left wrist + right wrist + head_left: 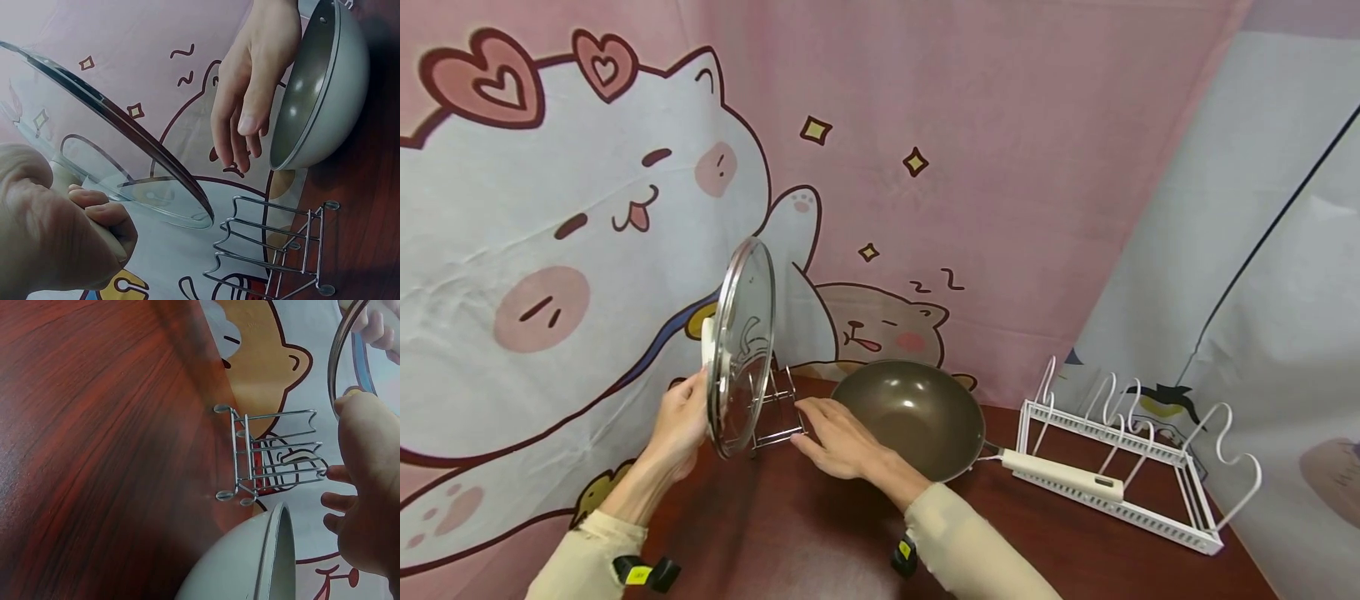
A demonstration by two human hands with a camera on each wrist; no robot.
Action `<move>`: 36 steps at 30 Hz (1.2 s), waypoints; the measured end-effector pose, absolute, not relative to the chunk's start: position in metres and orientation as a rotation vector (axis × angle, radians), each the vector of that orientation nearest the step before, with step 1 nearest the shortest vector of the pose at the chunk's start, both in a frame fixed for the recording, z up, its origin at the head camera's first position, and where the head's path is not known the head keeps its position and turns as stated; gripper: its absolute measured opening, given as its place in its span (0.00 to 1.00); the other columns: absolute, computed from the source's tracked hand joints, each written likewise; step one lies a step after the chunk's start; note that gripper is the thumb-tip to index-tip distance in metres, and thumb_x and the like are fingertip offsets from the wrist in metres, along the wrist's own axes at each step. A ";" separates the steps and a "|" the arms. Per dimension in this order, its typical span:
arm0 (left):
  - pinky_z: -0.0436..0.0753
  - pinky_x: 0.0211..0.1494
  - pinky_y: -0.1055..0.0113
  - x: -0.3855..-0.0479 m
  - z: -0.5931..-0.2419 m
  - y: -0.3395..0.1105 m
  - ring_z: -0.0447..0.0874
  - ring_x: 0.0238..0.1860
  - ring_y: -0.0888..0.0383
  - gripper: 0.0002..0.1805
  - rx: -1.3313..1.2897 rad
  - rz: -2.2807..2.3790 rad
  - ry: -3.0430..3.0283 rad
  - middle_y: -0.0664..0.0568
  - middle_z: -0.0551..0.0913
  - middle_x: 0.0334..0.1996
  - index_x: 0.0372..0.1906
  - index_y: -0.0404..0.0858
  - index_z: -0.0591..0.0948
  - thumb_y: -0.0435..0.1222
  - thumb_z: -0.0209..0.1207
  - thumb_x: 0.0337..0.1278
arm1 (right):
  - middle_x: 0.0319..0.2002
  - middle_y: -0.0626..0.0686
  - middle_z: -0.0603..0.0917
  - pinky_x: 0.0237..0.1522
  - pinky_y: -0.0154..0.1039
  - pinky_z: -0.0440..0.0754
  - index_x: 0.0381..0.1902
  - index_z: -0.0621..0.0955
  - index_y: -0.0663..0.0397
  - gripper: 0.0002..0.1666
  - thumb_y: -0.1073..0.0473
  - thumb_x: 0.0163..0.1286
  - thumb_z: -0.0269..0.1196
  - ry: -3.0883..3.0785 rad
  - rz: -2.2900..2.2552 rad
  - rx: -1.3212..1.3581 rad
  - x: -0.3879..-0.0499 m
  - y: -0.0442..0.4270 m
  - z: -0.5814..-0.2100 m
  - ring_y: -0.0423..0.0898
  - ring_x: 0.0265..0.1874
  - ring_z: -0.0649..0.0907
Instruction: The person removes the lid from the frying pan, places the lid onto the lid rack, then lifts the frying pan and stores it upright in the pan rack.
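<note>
The left hand (pixel 679 421) grips the pale handle of a round glass lid (pixel 747 350), which is held up on edge; in the left wrist view the curled fingers (pixel 106 215) wrap that handle. The right hand (pixel 842 442) has its fingers extended near a small silver wire rack (pixel 778 435), between the lid and the pan. In the left wrist view the right hand (pixel 253 94) hangs relaxed with nothing in it. From the right wrist view I cannot tell whether a fingertip touches the rack (pixel 250 456). The rack stands upright on the table.
A deep brown pan (pixel 917 417) stands right of the wire rack, its cream handle (pixel 1063 475) extending over a white rack (pixel 1150 521) with curved wire dividers. Beneath them is the dark red table (pixel 775 533). Printed curtains (pixel 1000 167) hang behind and at the sides.
</note>
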State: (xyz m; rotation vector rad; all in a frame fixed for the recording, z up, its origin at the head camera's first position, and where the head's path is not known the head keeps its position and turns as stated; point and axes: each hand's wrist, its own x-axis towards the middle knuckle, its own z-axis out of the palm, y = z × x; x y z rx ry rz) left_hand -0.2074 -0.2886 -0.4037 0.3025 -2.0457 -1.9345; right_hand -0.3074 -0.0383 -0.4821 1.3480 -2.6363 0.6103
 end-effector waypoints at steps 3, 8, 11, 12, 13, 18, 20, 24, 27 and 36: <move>0.68 0.19 0.68 -0.208 -0.404 -0.289 0.65 0.16 0.65 0.27 0.299 -1.929 -2.048 0.62 0.73 0.18 0.34 0.50 0.83 0.64 0.52 0.86 | 0.84 0.56 0.74 0.89 0.52 0.68 0.87 0.67 0.52 0.37 0.41 0.91 0.54 -2.626 0.605 1.357 -0.307 -0.043 -0.482 0.55 0.85 0.73; 0.67 0.20 0.68 -0.209 -0.404 -0.288 0.64 0.15 0.65 0.26 0.293 -1.946 -2.037 0.63 0.71 0.18 0.36 0.51 0.84 0.63 0.52 0.87 | 0.84 0.58 0.74 0.89 0.53 0.68 0.86 0.68 0.55 0.38 0.42 0.91 0.54 -2.631 0.621 1.346 -0.311 -0.049 -0.481 0.56 0.85 0.73; 0.68 0.21 0.68 -0.209 -0.404 -0.288 0.64 0.16 0.65 0.26 0.304 -1.944 -2.043 0.63 0.71 0.18 0.36 0.52 0.84 0.63 0.51 0.87 | 0.85 0.58 0.73 0.90 0.53 0.68 0.87 0.67 0.54 0.38 0.41 0.91 0.53 -2.664 0.650 1.316 -0.315 -0.052 -0.482 0.57 0.86 0.72; 0.68 0.21 0.68 -0.209 -0.405 -0.288 0.64 0.16 0.65 0.26 0.307 -1.947 -2.042 0.63 0.71 0.18 0.35 0.52 0.83 0.63 0.51 0.87 | 0.85 0.58 0.73 0.90 0.53 0.68 0.87 0.67 0.53 0.38 0.41 0.91 0.53 -2.674 0.662 1.307 -0.315 -0.053 -0.482 0.57 0.86 0.72; 0.68 0.21 0.68 -0.209 -0.405 -0.288 0.65 0.16 0.64 0.26 0.307 -1.949 -2.042 0.63 0.71 0.18 0.35 0.52 0.83 0.63 0.51 0.87 | 0.85 0.58 0.73 0.90 0.53 0.67 0.88 0.66 0.52 0.38 0.41 0.91 0.53 -2.683 0.669 1.299 -0.316 -0.054 -0.482 0.56 0.86 0.72; 0.69 0.22 0.68 -0.209 -0.407 -0.287 0.66 0.18 0.65 0.27 0.296 -1.953 -2.040 0.62 0.72 0.19 0.34 0.50 0.82 0.62 0.51 0.87 | 0.86 0.56 0.72 0.90 0.52 0.67 0.88 0.66 0.50 0.37 0.41 0.91 0.53 -2.701 0.697 1.288 -0.318 -0.059 -0.486 0.56 0.87 0.71; 0.70 0.22 0.68 -0.208 -0.407 -0.287 0.66 0.18 0.65 0.26 0.292 -1.950 -2.043 0.63 0.72 0.19 0.36 0.49 0.82 0.62 0.51 0.87 | 0.86 0.57 0.72 0.90 0.51 0.67 0.88 0.66 0.50 0.37 0.41 0.91 0.53 -2.699 0.697 1.288 -0.319 -0.060 -0.488 0.56 0.87 0.71; 0.69 0.21 0.68 -0.208 -0.408 -0.287 0.65 0.17 0.65 0.27 0.292 -1.951 -2.047 0.63 0.72 0.19 0.35 0.49 0.81 0.63 0.51 0.87 | 0.85 0.58 0.74 0.90 0.51 0.68 0.87 0.67 0.53 0.37 0.42 0.91 0.54 -2.683 0.698 1.286 -0.320 -0.063 -0.489 0.57 0.86 0.73; 0.68 0.21 0.69 -0.207 -0.409 -0.287 0.65 0.17 0.65 0.28 0.295 -1.953 -2.051 0.63 0.72 0.19 0.33 0.49 0.80 0.64 0.51 0.87 | 0.85 0.59 0.74 0.89 0.51 0.69 0.87 0.67 0.53 0.37 0.42 0.91 0.54 -2.672 0.696 1.286 -0.322 -0.065 -0.490 0.57 0.86 0.73; 0.68 0.20 0.68 -0.205 -0.411 -0.287 0.66 0.18 0.65 0.30 0.314 -1.950 -2.085 0.62 0.73 0.20 0.32 0.49 0.75 0.68 0.50 0.83 | 0.86 0.59 0.71 0.90 0.53 0.67 0.88 0.66 0.54 0.38 0.42 0.91 0.52 -2.674 0.722 1.252 -0.328 -0.073 -0.491 0.59 0.87 0.71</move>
